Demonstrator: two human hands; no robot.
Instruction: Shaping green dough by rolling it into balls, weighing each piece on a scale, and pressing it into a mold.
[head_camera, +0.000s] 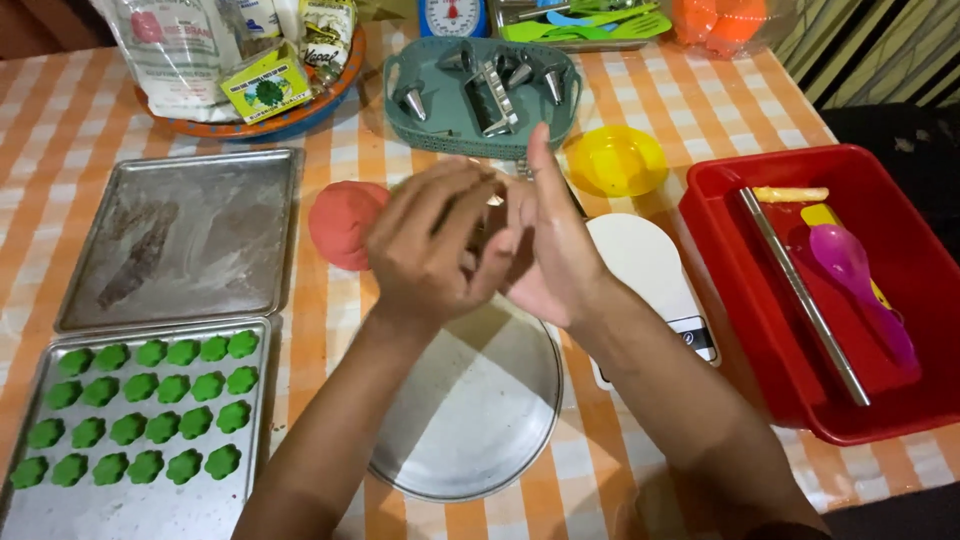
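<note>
Left hand (425, 250) curled against right hand (550, 250), palms together, forearms converging

red dough ball (340, 222) beside round tray (470, 420)

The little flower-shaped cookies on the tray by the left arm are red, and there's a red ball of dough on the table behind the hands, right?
Not quite. The head view shows the little flower-shaped cookies on the tray are green, not red. The rest is right: a red ball of dough sits on the table behind the left hand and right hand.
</note>
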